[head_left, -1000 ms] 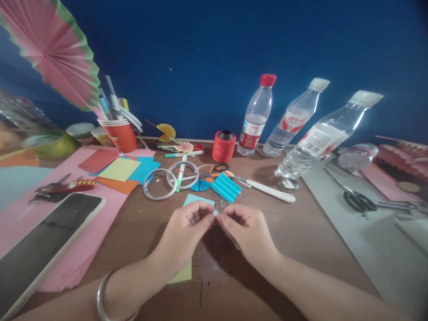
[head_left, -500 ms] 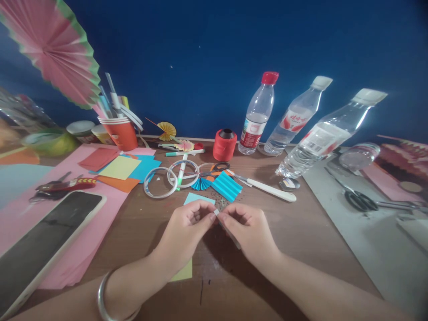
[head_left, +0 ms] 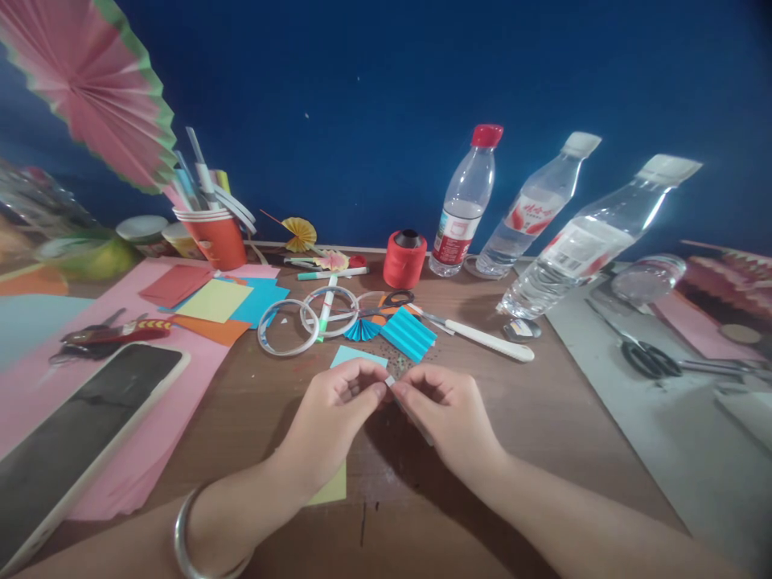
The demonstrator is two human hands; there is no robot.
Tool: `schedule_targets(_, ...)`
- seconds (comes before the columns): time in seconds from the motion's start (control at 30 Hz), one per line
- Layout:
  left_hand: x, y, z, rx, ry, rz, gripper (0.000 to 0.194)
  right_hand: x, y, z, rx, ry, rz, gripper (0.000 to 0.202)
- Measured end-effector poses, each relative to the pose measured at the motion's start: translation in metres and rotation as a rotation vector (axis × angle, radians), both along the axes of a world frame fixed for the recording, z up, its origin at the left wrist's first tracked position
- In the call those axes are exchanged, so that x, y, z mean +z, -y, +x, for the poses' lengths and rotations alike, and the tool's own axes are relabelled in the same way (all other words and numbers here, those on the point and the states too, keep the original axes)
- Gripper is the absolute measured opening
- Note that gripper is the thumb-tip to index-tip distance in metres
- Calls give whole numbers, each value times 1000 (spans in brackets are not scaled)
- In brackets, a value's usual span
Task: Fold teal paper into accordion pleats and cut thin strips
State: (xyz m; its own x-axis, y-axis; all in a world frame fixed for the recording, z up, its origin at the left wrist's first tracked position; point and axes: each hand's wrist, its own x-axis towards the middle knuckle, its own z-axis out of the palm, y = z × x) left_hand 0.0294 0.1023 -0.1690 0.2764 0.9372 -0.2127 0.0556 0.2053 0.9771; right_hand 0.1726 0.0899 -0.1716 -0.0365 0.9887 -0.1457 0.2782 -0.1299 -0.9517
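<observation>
My left hand (head_left: 341, 418) and my right hand (head_left: 452, 414) meet over the brown table (head_left: 265, 434), thumbs and index fingers pinched at a thin, pale folded strip (head_left: 390, 381). The strip runs down under my right hand, which hides part of it. Just beyond the fingertips lie a pleated blue paper (head_left: 408, 334), a small blue fan (head_left: 363, 330) and a light blue sheet (head_left: 355, 355). Dark specks are scattered between them. A yellow-green paper (head_left: 331, 488) is partly hidden under my left hand.
Tape rings (head_left: 288, 328), a white-handled cutter (head_left: 491, 341) and a red thread spool (head_left: 404, 260) lie ahead. Three bottles, one red-capped (head_left: 461, 209), stand behind. A phone (head_left: 90, 442) rests on pink paper (head_left: 199, 386) at left. Scissors (head_left: 651, 359) are on the right.
The view has shifted very slightly. Both hands keep their pinch on the strip in nearly the same place.
</observation>
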Motion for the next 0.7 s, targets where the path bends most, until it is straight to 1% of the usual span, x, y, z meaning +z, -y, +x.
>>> schedule_targets(0.4,1,2,-1,13,-12,-19,10,1,0,0,11,10,8,21)
schedule_targets(0.7,1,-1,-1,4,-15,1,9,2,1,1,13,23,11,20)
